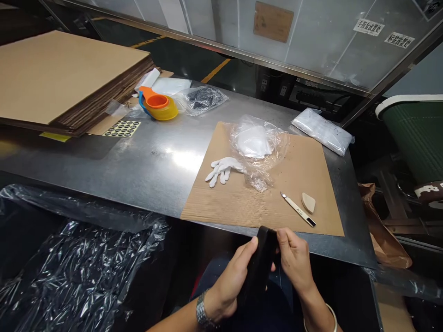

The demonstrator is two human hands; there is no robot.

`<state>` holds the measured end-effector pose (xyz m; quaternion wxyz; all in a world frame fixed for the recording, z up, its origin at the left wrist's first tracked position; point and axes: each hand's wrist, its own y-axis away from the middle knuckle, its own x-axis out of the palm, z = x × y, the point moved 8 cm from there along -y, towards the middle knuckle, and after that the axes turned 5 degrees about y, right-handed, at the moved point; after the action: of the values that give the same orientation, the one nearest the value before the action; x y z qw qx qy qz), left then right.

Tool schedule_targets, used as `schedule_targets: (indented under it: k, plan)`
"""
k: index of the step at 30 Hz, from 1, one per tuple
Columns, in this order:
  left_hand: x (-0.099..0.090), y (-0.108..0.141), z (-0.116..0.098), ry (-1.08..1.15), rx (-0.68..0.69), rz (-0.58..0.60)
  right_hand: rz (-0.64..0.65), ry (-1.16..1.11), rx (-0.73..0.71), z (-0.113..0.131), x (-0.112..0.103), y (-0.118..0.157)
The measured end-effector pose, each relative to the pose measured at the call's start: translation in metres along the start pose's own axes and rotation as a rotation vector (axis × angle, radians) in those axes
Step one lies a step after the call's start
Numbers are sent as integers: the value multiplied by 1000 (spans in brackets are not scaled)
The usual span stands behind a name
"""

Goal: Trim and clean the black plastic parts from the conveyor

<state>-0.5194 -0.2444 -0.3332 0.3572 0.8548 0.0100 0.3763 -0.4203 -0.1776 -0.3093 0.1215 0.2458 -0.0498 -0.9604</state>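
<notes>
My left hand (235, 276) is wrapped round a long black part (259, 267), held tilted just in front of the table's near edge. What kind of part it is I cannot make out. At its upper right corner, my right hand (296, 260) pinches the edge between thumb and curled fingers. Closest to my hands on the cardboard sheet (221, 207) lies a craft knife (297, 209) marked A26, its blade pointing to the far left. Beside the knife is a small beige wedge-shaped piece (308, 203). A white glove (224, 169) rests farther back.
A clear plastic bag (256, 143) with white contents lies on the cardboard. A wrapped white packet (323, 131) is behind right. At left are a tape dispenser (158, 103), a label sheet (122, 129) and stacked cardboard (69, 74). Black plastic film (76, 267) fills the lower left.
</notes>
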Motion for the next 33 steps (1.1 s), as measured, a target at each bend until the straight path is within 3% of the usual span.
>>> schedule_targets:
  k: [3, 8, 12, 15, 18, 21, 24, 26, 30, 33]
  plan:
    - [9, 0, -8, -7, 65, 124, -1, -193, 58, -10, 0, 0]
    - [4, 1, -29, -152, 303, 72, 93, -236, -31, -3, 9, 7]
    - [2, 2, -14, -65, 129, 101, -59, -539, 202, -17, 5, 8]
    - [4, 6, -6, -57, 40, 128, -55, -751, 314, -19, 9, 7]
    - [7, 9, -11, -97, 111, 157, -18, -882, 399, -17, 15, 8]
    - [4, 10, -16, -122, 199, 119, -90, -948, 475, -22, 19, 12]
    - [2, 12, -14, -115, 199, 85, -144, -995, 638, -32, 30, 18]
    - [4, 15, -12, -105, 183, 85, -106, -1097, 705, -33, 41, 19]
    - [11, 20, -8, -59, 114, 86, -17, -1366, 579, -16, 49, 9]
    - [13, 22, -6, 19, 65, 72, 26, -1418, 509, -10, 50, 5]
